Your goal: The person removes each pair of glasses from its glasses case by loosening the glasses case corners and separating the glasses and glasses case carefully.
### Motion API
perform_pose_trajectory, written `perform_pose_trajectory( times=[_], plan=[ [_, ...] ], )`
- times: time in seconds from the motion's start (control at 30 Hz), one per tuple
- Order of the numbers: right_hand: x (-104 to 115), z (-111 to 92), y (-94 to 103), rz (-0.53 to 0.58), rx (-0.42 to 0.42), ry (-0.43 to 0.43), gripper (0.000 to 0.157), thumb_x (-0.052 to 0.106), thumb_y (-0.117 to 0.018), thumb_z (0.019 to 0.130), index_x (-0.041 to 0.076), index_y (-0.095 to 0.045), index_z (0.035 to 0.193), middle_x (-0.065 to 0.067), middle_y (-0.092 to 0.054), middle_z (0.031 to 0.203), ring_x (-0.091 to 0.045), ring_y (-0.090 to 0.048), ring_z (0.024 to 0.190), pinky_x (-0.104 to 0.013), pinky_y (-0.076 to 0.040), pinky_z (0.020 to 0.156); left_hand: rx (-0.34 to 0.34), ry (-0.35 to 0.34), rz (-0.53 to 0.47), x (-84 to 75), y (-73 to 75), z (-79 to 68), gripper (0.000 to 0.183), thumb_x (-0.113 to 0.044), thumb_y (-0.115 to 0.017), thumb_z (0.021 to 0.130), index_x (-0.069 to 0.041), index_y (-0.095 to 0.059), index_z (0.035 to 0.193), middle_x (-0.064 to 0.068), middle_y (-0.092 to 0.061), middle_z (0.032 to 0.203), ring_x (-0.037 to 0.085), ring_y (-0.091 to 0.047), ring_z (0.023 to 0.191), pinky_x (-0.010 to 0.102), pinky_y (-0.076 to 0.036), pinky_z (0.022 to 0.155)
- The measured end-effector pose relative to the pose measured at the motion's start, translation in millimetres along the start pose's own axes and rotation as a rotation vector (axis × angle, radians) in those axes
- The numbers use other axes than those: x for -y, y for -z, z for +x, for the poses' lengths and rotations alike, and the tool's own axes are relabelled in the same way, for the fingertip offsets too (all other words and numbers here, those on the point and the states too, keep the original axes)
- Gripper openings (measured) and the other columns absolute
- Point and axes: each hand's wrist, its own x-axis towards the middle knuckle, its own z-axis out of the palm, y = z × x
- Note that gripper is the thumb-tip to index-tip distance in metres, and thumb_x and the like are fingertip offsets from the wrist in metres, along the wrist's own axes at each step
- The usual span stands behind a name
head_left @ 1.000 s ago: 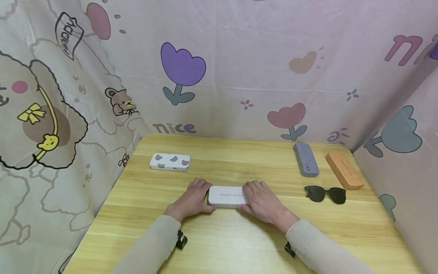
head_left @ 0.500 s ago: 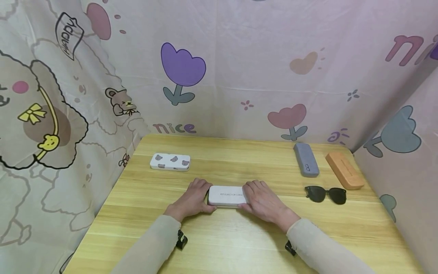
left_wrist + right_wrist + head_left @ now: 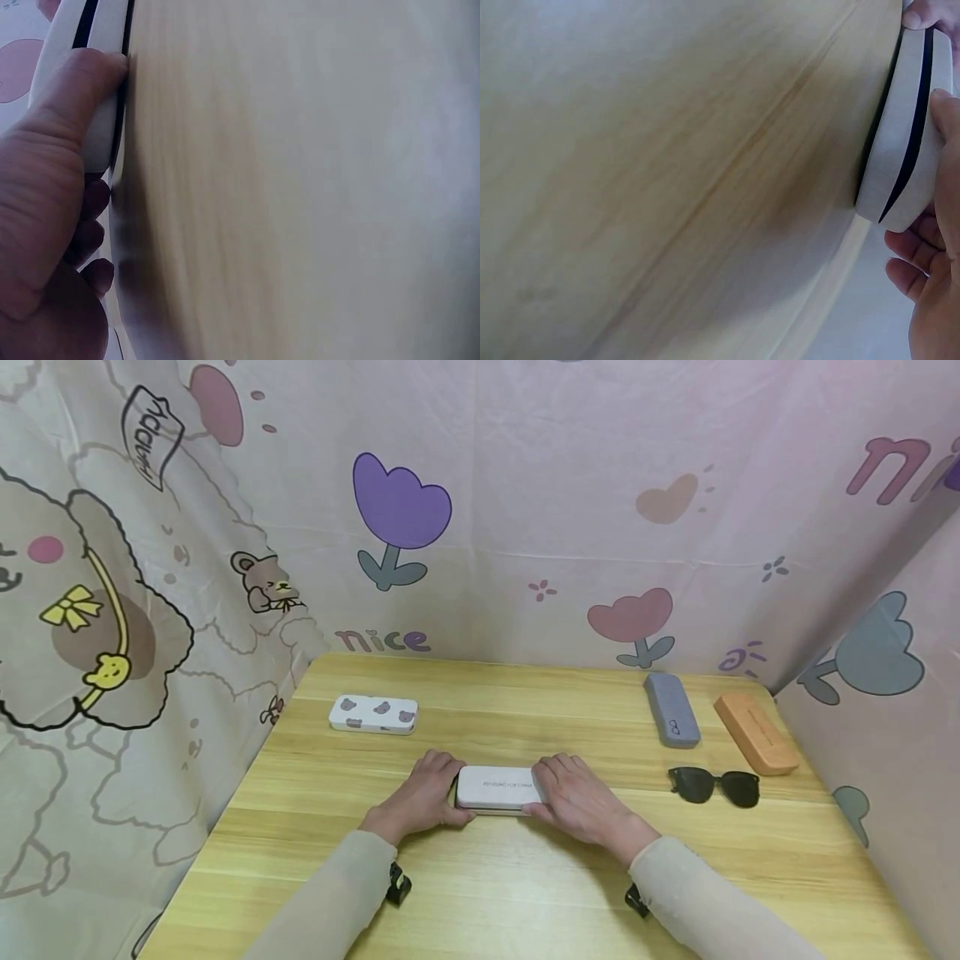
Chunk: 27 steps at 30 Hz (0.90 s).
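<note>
A white glasses case with small dark lettering on its lid lies crosswise on the table, between both hands. My left hand grips its left end; in the left wrist view the thumb lies along the front of the lower half, fingers curled beneath the end. My right hand grips the right end, fingers over the top. In the right wrist view, its thumb is at the edge of the lid, and a dark gap runs between the lid and the lower half. What is inside stays hidden.
A white case with bear prints lies at the back left of the wooden table. A grey-blue case and an orange case lie at the back right, with dark sunglasses in front. Printed curtains hang behind and at both sides.
The lid of the white glasses case has risen slightly, and a thin line now shows along its front edge. Both hands have stayed almost in place.
</note>
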Motion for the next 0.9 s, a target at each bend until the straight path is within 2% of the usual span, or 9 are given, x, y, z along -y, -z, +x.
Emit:
perform_pose_trajectory(
  times=[0.2, 0.33, 0.57, 0.9],
  plan=[
    [0.2, 0.4, 0.8, -0.004, -0.002, 0.005, 0.058, 0.059, -0.061, 0.101, 0.005, -0.06, 0.124, -0.01, -0.066, 0.119, -0.027, -0.06, 0.113, -0.041, -0.051, 0.099, 0.002, 0.0, -0.002, 0.6, -0.1, -0.1, 0.083, -0.054, -0.089, 0.078, -0.004, -0.061, 0.138, 0.007, -0.062, 0.129, 0.027, -0.048, 0.123, 0.047, -0.041, 0.113],
    [-0.5, 0.6, 1.6, 0.023, 0.015, 0.001, 0.058, 0.058, -0.059, 0.103, 0.004, -0.06, 0.126, -0.012, -0.067, 0.123, -0.028, -0.06, 0.117, -0.043, -0.05, 0.105, -0.003, -0.002, -0.008, 0.8, -0.1, 0.1, 0.082, -0.053, -0.09, 0.078, -0.004, -0.062, 0.138, 0.007, -0.062, 0.128, 0.026, -0.048, 0.122, 0.047, -0.041, 0.113],
    [-3.1, 1.5, 3.2, 0.117, 0.062, -0.055, 0.063, 0.054, -0.05, 0.108, 0.0, -0.06, 0.139, -0.016, -0.066, 0.136, -0.031, -0.059, 0.13, -0.046, -0.044, 0.117, 0.003, 0.013, -0.048, 0.1, 1.5, -0.3, 0.08, -0.049, -0.091, 0.078, -0.005, -0.062, 0.138, 0.005, -0.062, 0.129, 0.024, -0.047, 0.122, 0.046, -0.041, 0.113],
    [-4.4, 2.4, 1.7, 0.301, 0.078, -0.163, 0.06, 0.05, -0.05, 0.109, 0.001, -0.059, 0.143, -0.015, -0.066, 0.137, -0.029, -0.058, 0.129, -0.045, -0.048, 0.113, 0.013, 0.027, -0.093, 0.2, 2.3, -1.0, 0.08, -0.047, -0.091, 0.078, -0.005, -0.062, 0.14, 0.006, -0.062, 0.129, 0.024, -0.047, 0.119, 0.046, -0.044, 0.11]
  ],
)
